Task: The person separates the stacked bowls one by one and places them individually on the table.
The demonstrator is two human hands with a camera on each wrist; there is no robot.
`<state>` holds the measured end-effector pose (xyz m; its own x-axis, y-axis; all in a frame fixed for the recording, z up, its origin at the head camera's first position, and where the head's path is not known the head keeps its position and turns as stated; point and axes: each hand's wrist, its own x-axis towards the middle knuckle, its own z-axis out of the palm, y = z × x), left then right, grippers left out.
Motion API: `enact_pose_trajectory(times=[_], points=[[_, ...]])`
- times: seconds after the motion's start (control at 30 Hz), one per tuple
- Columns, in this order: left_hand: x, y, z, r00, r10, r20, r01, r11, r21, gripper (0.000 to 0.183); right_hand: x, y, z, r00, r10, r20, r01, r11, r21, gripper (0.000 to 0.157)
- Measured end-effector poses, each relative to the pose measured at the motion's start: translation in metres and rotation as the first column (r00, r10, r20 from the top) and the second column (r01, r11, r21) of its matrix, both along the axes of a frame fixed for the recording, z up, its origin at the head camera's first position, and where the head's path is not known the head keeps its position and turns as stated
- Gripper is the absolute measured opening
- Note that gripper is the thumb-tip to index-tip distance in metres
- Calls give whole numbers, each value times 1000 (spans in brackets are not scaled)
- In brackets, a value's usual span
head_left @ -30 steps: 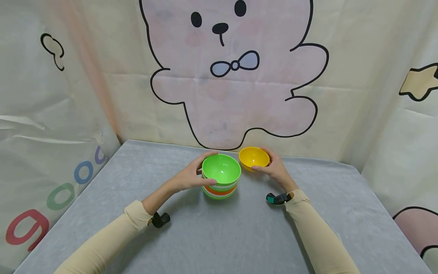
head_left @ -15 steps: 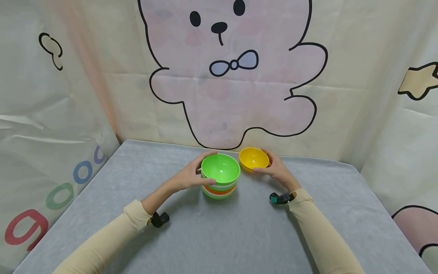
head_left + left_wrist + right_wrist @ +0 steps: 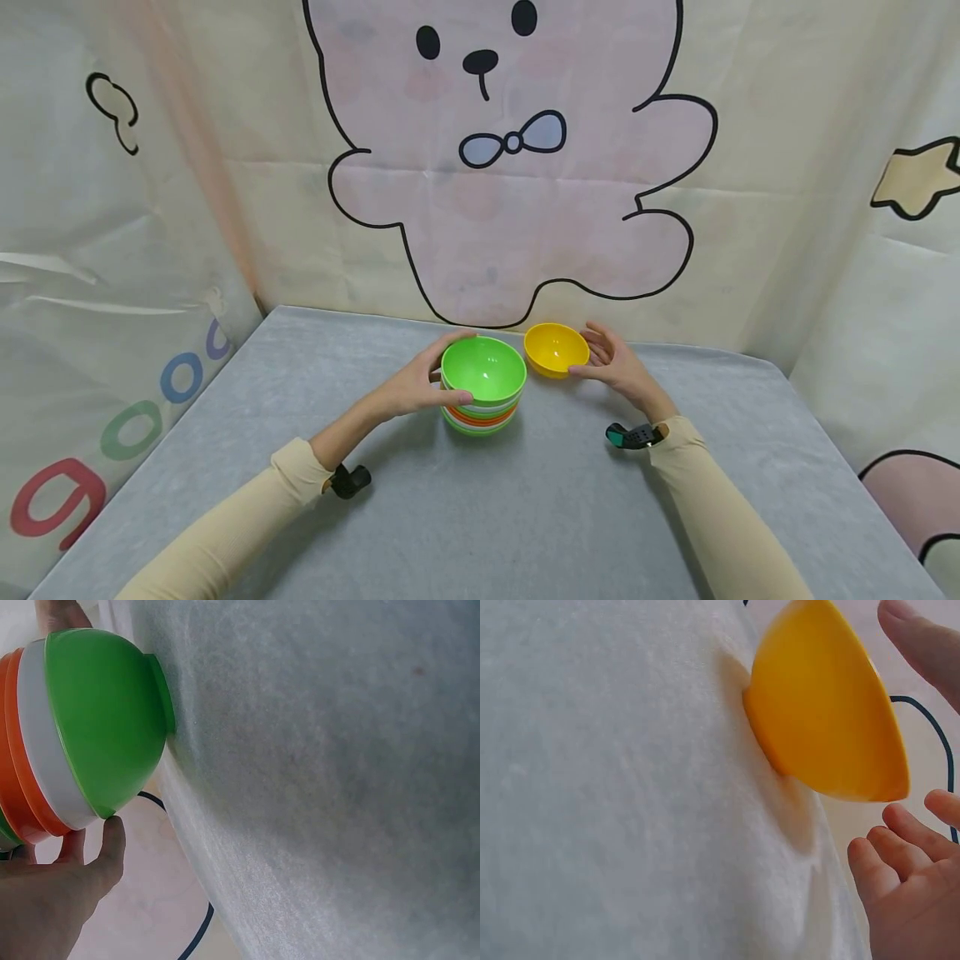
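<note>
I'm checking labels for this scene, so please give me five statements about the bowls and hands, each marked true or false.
1. The left hand holds a stack of bowls. True.
2. The uppermost bowl is orange. False: the top bowl is green.
3. The yellow bowl stands upright on the table. True.
4. The right hand's fingers are wrapped tightly round the yellow bowl. False: the right hand is open beside it.
5. The yellow bowl is nested in the stack. False: it stands outside it.

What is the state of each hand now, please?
Left hand: holding the stack of bowls.
Right hand: open, holding nothing, beside the yellow bowl.
</note>
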<state>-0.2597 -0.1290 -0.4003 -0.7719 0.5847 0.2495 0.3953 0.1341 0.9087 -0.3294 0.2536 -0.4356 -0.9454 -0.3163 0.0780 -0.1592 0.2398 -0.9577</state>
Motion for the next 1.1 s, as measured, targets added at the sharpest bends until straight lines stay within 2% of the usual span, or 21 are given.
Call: enact_pose_trajectory(times=[0.23, 0.5, 0.73, 1.1], points=[[0, -1, -1, 1000, 4, 6, -4, 1000, -6, 86, 6, 7, 5, 998, -13, -53, 12, 999, -32, 95], [1, 0, 0, 1000, 5, 5, -5, 1000, -9, 85, 14, 7, 14, 991, -46, -123, 43, 999, -24, 85], [1, 1, 2, 1000, 8, 2, -8, 1000, -13, 86, 20, 4, 20, 986, -4, -165, -9, 997, -75, 76], [1, 1, 1, 1000, -1, 0, 1, 1000, -5, 85, 28, -8, 29, 980, 32, -197, -54, 993, -107, 71]])
